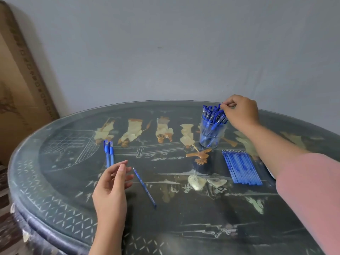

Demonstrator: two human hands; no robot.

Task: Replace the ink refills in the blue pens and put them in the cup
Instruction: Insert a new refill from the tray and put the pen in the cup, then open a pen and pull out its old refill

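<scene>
A clear cup [211, 137] stands at the back right of the table, full of several blue pens [213, 112]. My right hand [241, 113] reaches over it and pinches the cap end of one pen at the cup's top. Two capped blue pens [109, 153] lie side by side at the left. My left hand [112, 183] hovers just in front of them, fingers loosely spread, holding nothing. A single blue refill [144, 186] lies loose on the glass, right of my left hand. A tidy row of several blue refills [242, 167] lies in front of the cup, under my right forearm.
The round dark table [55, 190] has a glass top over inlaid figures, and its edge curves near at the left. A wall stands close behind. A framed panel [22, 85] leans at the far left.
</scene>
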